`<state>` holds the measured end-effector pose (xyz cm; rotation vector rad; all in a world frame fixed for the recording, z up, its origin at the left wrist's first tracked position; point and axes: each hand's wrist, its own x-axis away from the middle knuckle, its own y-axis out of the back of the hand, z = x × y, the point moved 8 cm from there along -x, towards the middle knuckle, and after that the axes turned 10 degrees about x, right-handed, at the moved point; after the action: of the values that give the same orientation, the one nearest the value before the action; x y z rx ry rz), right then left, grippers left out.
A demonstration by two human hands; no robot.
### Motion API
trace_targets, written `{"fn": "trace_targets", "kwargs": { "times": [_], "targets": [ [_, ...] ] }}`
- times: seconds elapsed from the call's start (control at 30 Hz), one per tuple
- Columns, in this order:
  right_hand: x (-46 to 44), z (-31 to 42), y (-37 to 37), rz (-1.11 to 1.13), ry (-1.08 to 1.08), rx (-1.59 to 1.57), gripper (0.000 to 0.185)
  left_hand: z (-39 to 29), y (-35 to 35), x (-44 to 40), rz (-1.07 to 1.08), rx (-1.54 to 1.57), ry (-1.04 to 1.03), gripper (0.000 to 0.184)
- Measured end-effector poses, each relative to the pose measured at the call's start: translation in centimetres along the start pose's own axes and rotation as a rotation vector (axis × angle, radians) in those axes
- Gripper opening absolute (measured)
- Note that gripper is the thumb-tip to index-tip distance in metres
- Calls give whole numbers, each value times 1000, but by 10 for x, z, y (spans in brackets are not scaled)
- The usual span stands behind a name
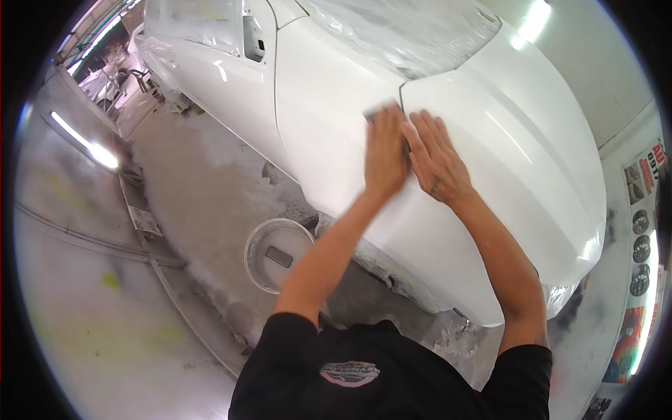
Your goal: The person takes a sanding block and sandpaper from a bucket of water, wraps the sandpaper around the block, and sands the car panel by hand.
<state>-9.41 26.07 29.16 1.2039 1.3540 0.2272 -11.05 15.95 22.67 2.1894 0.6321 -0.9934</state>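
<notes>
My left hand (387, 154) is pressed over a dark, flat sanding block (380, 110) on the white car's fender (336, 91). Motion blurs this hand, and the block shows only past the fingertips and along one side. Close beside it, my right hand (441, 159) lies flat on the white hood (511, 154), fingers stretched out and holding nothing. Between the two panels runs a dark seam, partly covered by my hands.
Clear plastic sheeting (413, 31) covers the windshield. On the floor at lower left stands a round bucket (250, 241) with a dark rectangular block (279, 256) in it. A wall with posters (640, 203) rises at the right.
</notes>
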Motion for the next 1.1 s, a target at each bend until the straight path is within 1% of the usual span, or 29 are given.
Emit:
{"fn": "trace_targets", "kwargs": {
  "times": [0.07,0.13,0.17,0.2,0.3,0.33,0.37,0.4,0.47,0.53,0.57,0.67,0.7,0.73,0.8,0.9,1.0,1.03,1.1],
  "targets": [
    [-4,-3,-2,-1,3,14,62,-4,4,13,156,-5,-54,61],
    [-1,-3,-5,4,25,34,63,52,17,-34,102,-55,-107,57],
    [0,-2,-6,4,23,39,63,74,48,-74,-85,-65,-32,52],
    [0,0,-7,6,24,47,64,83,74,-97,-274,-72,46,48],
    [1,-4,-7,4,22,46,63,72,63,-89,-296,-54,85,48],
    [1,-4,-8,3,19,40,63,54,43,-60,-229,-40,63,51],
    [0,-3,-7,-3,9,16,63,39,16,-25,-107,-63,9,54],
    [-1,-3,-4,-6,-3,-6,64,1,8,10,-13,-8,-14,54],
    [-2,-6,-3,-8,-6,6,64,-2,11,16,53,36,-20,53],
    [-1,-3,-7,-3,7,43,63,17,26,-22,29,3,-42,51],
    [-2,-1,-8,-4,5,30,63,15,38,-45,-19,49,-47,50],
    [-1,-2,1,-30,-20,5,60,6,29,-46,-123,46,41,49],
    [-1,-3,2,-53,-35,-8,59,1,19,-28,-79,43,41,52],
    [-2,-3,3,-78,-43,-26,58,-6,3,-3,-19,27,-1,56],
    [-6,-5,6,-126,-63,-57,55,-19,-6,10,48,43,8,59],
    [-1,-10,10,-159,-109,-90,51,-22,7,-25,67,62,-19,59],
    [-1,-13,12,-201,-146,-121,48,-29,1,-24,-29,47,57,60],
    [0,-15,13,-213,-155,-132,48,-38,-3,-15,20,-20,57,63],
    [1,-15,16,-216,-155,-160,47,-33,-5,-14,62,-157,-7,65]
  ]
}}
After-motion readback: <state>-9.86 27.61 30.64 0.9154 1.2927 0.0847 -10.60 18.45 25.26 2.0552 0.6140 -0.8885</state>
